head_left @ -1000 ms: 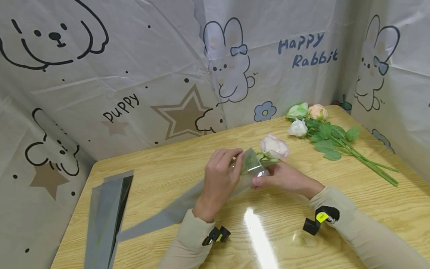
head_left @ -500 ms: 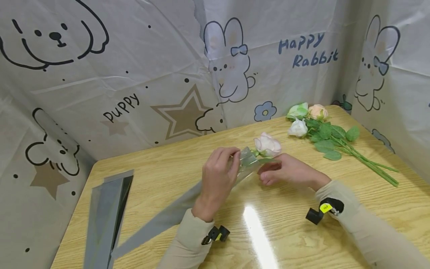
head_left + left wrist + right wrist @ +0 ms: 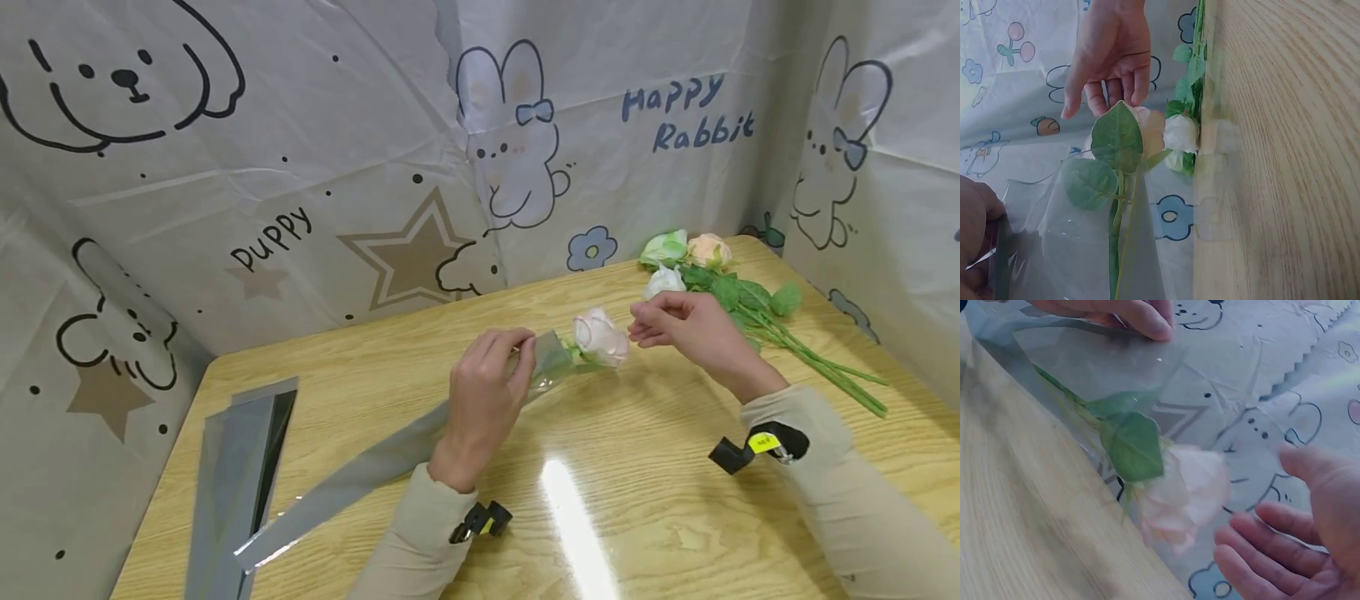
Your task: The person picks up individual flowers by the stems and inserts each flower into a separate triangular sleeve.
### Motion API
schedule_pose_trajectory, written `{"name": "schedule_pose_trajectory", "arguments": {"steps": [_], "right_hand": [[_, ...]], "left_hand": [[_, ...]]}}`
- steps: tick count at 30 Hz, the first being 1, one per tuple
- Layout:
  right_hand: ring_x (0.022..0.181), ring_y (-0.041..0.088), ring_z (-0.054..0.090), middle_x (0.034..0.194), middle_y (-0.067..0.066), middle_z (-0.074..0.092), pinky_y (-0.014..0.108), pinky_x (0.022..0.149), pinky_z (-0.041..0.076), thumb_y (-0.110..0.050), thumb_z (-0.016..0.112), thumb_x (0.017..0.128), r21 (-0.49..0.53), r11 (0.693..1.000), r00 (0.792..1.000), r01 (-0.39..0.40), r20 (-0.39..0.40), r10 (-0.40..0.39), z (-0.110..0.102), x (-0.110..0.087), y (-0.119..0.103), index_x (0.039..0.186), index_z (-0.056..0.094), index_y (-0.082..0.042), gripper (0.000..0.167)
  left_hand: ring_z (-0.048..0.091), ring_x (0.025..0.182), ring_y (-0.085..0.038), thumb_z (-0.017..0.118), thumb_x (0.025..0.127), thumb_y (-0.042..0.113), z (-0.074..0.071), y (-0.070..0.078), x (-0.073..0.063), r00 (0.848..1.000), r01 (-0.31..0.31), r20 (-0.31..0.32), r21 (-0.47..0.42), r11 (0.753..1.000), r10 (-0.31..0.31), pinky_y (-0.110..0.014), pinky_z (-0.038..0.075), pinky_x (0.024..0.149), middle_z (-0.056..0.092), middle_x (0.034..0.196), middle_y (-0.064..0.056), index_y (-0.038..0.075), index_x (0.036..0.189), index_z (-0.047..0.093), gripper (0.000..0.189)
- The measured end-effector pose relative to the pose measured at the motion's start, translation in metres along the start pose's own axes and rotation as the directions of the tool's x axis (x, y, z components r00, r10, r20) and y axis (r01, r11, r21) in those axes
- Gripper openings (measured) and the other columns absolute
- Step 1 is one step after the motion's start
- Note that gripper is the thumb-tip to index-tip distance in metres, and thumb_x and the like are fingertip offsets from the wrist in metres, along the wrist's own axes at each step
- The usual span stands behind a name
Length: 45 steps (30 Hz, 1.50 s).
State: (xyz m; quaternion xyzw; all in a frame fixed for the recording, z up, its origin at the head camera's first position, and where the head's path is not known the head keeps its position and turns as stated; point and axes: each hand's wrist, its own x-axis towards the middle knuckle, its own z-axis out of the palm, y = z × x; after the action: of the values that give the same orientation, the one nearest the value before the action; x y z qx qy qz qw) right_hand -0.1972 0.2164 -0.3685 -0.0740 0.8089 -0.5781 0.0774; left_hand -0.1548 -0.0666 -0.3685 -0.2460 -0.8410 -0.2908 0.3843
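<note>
Wood-grained table (image 3: 667, 533) lies before us, with a bright reflection (image 3: 576, 533) on its near part. Closest to us come two beige sleeves, the left sleeve (image 3: 408, 542) and the right sleeve (image 3: 840, 500), and at each wrist we notice a small black device (image 3: 729, 456). On the left side we see a stack of grey transparent sheets (image 3: 228, 492). One long film wrap (image 3: 367, 462) has its near end over the edge of this stack and runs obliquely to the middle of the table. There the left hand (image 3: 491, 400) pinches the film wrap close to its far end, thumb and fingers clamped on it. Inside this wrap we find the stem (image 3: 1115, 237) of the pale pink rose (image 3: 600, 336), whose blossom stands out beyond the film. Just beside the blossom we see the right hand (image 3: 697, 333), its thumb apart from its slightly bent fingers. Farther, partly behind this hand, lie a white flower (image 3: 663, 278), a greenish flower (image 3: 663, 247) and a peach flower (image 3: 709, 249), with their green stems (image 3: 825, 360) directed to the right. Behind everything, we have a pale cloth (image 3: 360, 100) with drawn rabbits, stars and the words "Happy Rabbit".
</note>
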Motion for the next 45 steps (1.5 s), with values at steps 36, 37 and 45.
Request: {"name": "schedule_pose_trajectory", "arguments": {"steps": [36, 37, 45], "right_hand": [[0.133, 0.038, 0.063, 0.146, 0.018, 0.063, 0.064, 0.108, 0.051, -0.037, 0.048, 0.110, -0.184, 0.956, 0.973, 0.230, 0.074, -0.219, 0.048, -0.033, -0.038, 0.150, 0.054, -0.016, 0.045], [0.132, 0.038, 0.063, 0.145, 0.018, 0.063, 0.064, 0.107, 0.051, -0.037, 0.048, 0.110, -0.185, 0.955, 0.973, 0.230, 0.077, -0.219, 0.049, -0.033, -0.038, 0.150, 0.054, -0.016, 0.045], [0.129, 0.036, 0.066, 0.145, 0.018, 0.063, 0.061, 0.104, 0.055, -0.037, 0.049, 0.110, -0.162, 0.957, 0.967, 0.243, 0.114, -0.226, 0.059, -0.038, -0.039, 0.150, 0.053, -0.016, 0.045]], "left_hand": [[0.077, 0.078, -0.017, 0.070, 0.096, 0.004, -0.001, 0.002, -0.001, 1.000, 0.018, -0.001, -0.029, 0.999, -0.018, -0.021, 0.063, 0.068, 0.077, 0.088, -0.011, 0.000, 0.096, 0.076, 0.007], [0.076, 0.077, -0.017, 0.070, 0.096, 0.004, 0.000, 0.002, -0.001, 1.000, 0.020, -0.003, -0.027, 0.999, -0.020, -0.021, 0.063, 0.068, 0.077, 0.087, -0.011, 0.000, 0.096, 0.076, 0.007], [0.076, 0.078, -0.017, 0.070, 0.097, 0.005, -0.001, 0.002, -0.001, 1.000, 0.026, -0.002, -0.015, 1.000, -0.026, -0.023, 0.064, 0.069, 0.076, 0.087, -0.010, 0.001, 0.096, 0.076, 0.007]]}}
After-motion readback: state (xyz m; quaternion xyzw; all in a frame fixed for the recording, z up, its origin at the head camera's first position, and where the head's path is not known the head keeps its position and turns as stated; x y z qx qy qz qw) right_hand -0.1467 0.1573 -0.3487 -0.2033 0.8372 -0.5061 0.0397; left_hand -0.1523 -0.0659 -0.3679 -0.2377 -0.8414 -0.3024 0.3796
